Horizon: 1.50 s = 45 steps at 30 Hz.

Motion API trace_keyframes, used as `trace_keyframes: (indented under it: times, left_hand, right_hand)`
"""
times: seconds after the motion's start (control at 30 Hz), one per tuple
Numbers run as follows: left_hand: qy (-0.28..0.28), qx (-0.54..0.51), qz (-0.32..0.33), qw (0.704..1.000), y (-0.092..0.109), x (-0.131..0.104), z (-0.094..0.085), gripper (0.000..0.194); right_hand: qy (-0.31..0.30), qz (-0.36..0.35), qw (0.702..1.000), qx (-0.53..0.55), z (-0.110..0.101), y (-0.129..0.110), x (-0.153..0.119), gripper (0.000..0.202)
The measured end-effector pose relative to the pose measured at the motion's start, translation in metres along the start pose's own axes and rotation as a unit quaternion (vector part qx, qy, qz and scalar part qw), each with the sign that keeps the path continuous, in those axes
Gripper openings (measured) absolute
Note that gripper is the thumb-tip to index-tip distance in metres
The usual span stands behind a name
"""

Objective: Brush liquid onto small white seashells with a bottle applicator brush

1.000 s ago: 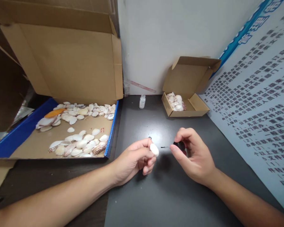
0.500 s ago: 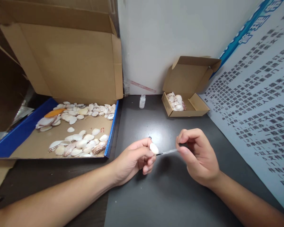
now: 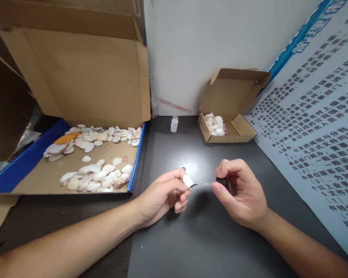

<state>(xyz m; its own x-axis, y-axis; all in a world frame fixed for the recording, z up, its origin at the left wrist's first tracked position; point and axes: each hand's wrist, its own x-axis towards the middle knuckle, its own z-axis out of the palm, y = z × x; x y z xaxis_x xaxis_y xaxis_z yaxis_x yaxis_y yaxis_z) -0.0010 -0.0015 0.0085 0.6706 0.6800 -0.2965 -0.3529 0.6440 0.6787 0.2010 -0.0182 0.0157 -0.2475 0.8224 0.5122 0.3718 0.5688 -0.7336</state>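
The work on a single white shell point(image 3: 187, 180) looked to be in progress rather than finished: the brush point(image 3: 194, 185) was out of its bottle, and its dark tip lay at the shell's lower right edge, though whether the bristles actually touched was too small to tell. The left hand point(image 3: 169, 189) pinched that shell between thumb and forefinger, the other fingers curled below, and held it above the middle of the dark table point(image 3: 174, 247). The right hand point(image 3: 243, 191) gripped the black cap point(image 3: 222, 181) from which the thin brush stem reached leftward. The small bottle point(image 3: 174, 124) stood upright and uncapped near the wall. Many loose shells point(image 3: 100, 176) lay in the large blue-sided box point(image 3: 14, 170) on the left, and a heap of shells point(image 3: 216, 125) filled the left part of the small cardboard box point(image 3: 232, 138); nothing showed which of them had been brushed, so the share done and left could not be judged.

The held shell was small, pale and rounded, its broad face tipped toward the camera and its lower end partly covered by the fingers. No coating could be made out on it
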Motion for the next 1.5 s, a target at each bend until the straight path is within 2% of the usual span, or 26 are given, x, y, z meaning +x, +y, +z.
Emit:
trace_keyframes:
  times: [0.1,0.3,0.5,0.73,0.9,1.07,1.23,1.37,1.5]
  left_hand:
    - [-0.003,-0.006,0.004,1.000,0.0002,0.0000,0.0003,0.010]
    - [0.005,-0.007,0.002,1.000,-0.0002,-0.0002,-0.0004,0.012]
    - [0.000,-0.008,0.005,1.000,0.0008,-0.0004,0.0001,0.012]
    - [-0.001,-0.009,0.002,1.000,-0.0003,0.0002,-0.0011,0.012]
    - [-0.001,-0.010,0.005,1.000,-0.0004,0.0007,-0.0014,0.012]
    - [-0.003,0.007,0.003,1.000,-0.0014,0.0006,-0.0020,0.010]
    - [-0.011,0.009,0.008,1.000,-0.0015,-0.0002,-0.0016,0.008]
    - [-0.008,0.016,0.003,1.000,-0.0003,-0.0002,-0.0011,0.010]
    - [-0.013,0.018,0.004,1.000,0.0003,-0.0004,-0.0009,0.009]
  right_hand:
    - [-0.006,0.002,1.000,-0.027,0.0003,-0.0006,0.0005,0.023]
    - [0.004,0.003,1.000,0.027,0.0003,0.0014,0.0001,0.016]
    - [-0.010,-0.011,0.998,-0.055,0.0012,-0.0014,0.0038,0.023]
    - [-0.007,-0.009,1.000,-0.003,-0.0011,-0.0018,0.0008,0.016]
    - [-0.016,-0.018,0.998,-0.054,0.0007,-0.0023,0.0040,0.022]
    - [0.010,-0.005,1.000,-0.020,0.0009,-0.0018,0.0035,0.016]
    - [0.021,0.002,0.999,-0.042,0.0002,-0.0010,0.0024,0.022]
    - [0.017,0.001,1.000,-0.004,-0.0001,-0.0010,0.0021,0.014]
    - [0.019,0.009,0.999,-0.030,0.0004,-0.0015,0.0020,0.021]
